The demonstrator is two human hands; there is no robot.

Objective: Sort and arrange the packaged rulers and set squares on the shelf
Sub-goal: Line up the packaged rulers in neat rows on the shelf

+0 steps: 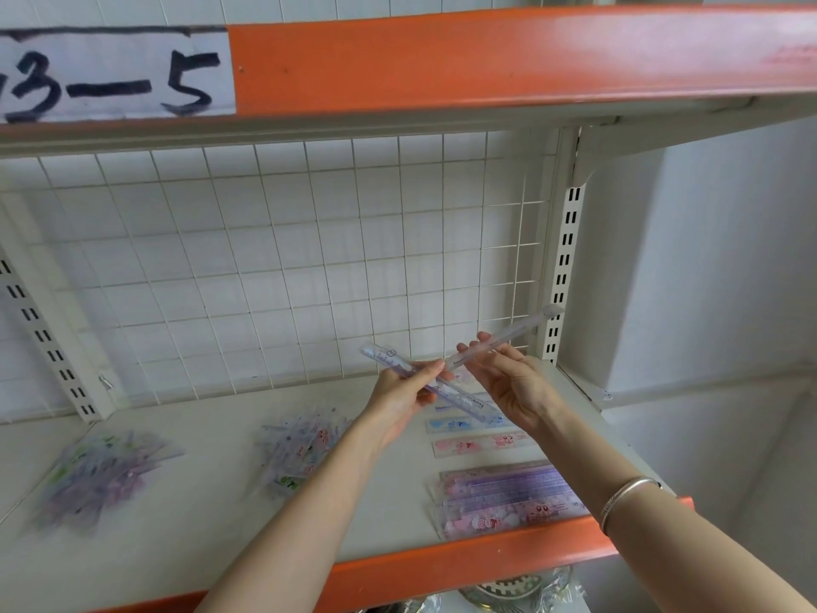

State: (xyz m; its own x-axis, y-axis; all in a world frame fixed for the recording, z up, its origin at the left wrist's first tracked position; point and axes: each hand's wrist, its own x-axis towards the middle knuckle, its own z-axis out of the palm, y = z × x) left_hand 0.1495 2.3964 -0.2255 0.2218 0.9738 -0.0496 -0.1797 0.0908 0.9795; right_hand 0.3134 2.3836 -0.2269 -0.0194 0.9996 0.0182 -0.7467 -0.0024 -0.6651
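Both hands raised above shelf, mid-right, in front of wire grid back panel.

L hand: fingers pinched on clear packaged ruler; it runs from upper-left down to lower-right, far end passes under R hand.

R hand: grips second clear ruler, tilted up toward R upright post; tip just by the post. The 2 rulers cross near the fingertips. Silver bracelet on R wrist.

On shelf surface:
- loose heap of packaged pcs, far L, blurred
- second heap, centre, just L of L forearm
- flat rulers laid side by side below hands: blue, pink
- pink/purple stack at front edge, by R forearm

Paper label "3-5" on orange rail above.
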